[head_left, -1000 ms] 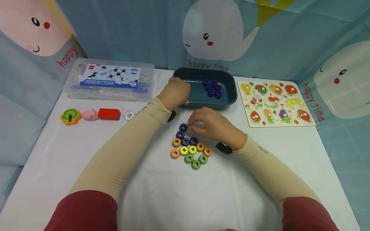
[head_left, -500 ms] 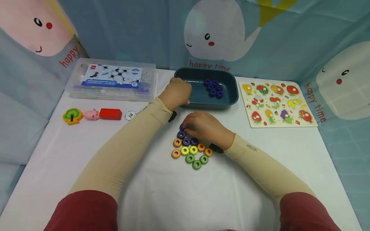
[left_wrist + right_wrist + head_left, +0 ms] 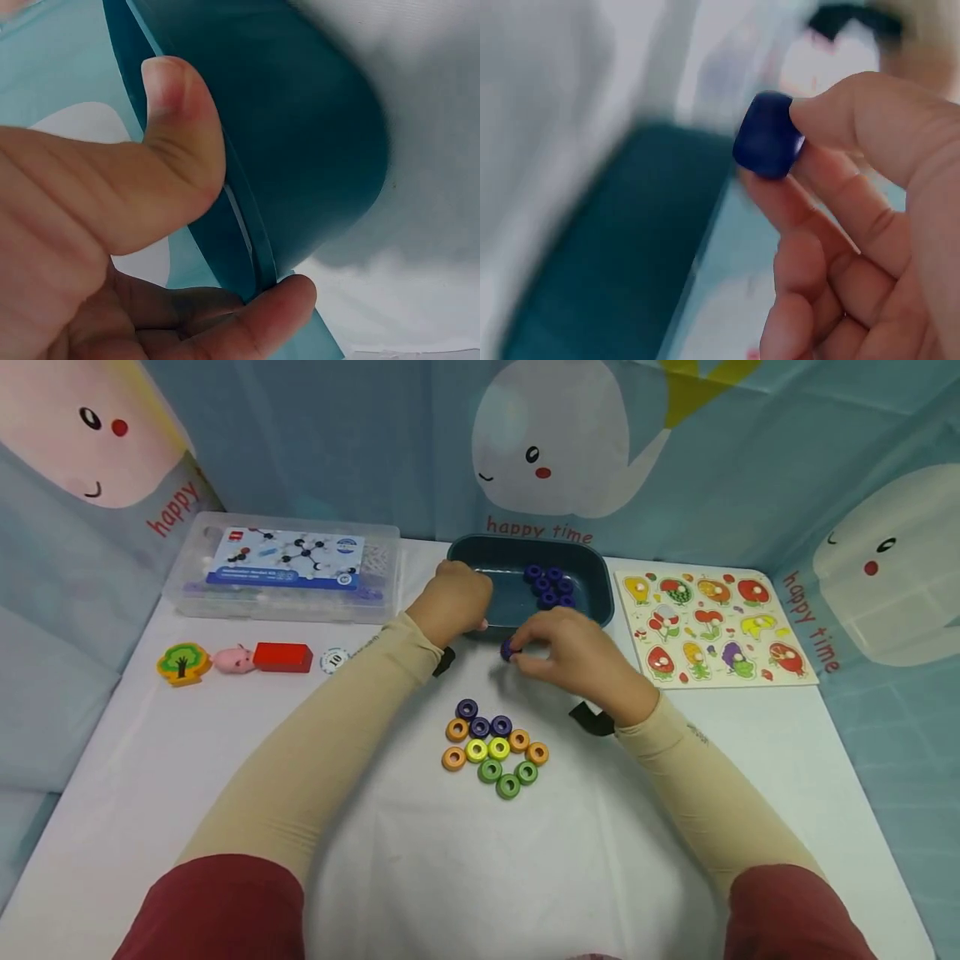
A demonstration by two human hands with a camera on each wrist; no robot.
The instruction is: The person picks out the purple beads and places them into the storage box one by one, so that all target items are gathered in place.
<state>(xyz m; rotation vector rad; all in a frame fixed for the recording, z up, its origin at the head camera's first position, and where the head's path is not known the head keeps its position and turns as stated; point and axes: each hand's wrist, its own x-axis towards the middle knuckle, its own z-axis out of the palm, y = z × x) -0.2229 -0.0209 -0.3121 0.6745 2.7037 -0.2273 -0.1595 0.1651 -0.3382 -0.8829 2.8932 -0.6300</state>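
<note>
Whale-print curtain (image 3: 360, 443) behind and at both sides of the worktop (image 3: 420, 860). Kit (image 3: 285, 564), a clear case with a blue-and-white label, back left. Fruit board (image 3: 716, 627) flat at back right. Dark teal bin (image 3: 504, 596) between the two, a cluster of purple rings (image 3: 541, 585) inside, right of its middle. Left hand (image 3: 453, 602) grips the bin's left end; left wrist view gives thumb across the rim, a finger touching its edge. Right hand (image 3: 573, 656) narrowed to a pinch, thumb and fingers on a single ring (image 3: 507, 650), deep blue-purple, held above the worktop near the bin's front wall. Front left of the kit, in a row: red block (image 3: 283, 657), tree (image 3: 183, 663), pig (image 3: 233, 660), chip (image 3: 334, 661). Smallest, grouped mid-worktop: three purple (image 3: 501, 726), four orange rings (image 3: 453, 758), two yellow rings (image 3: 476, 750), three green rings (image 3: 507, 787)
</note>
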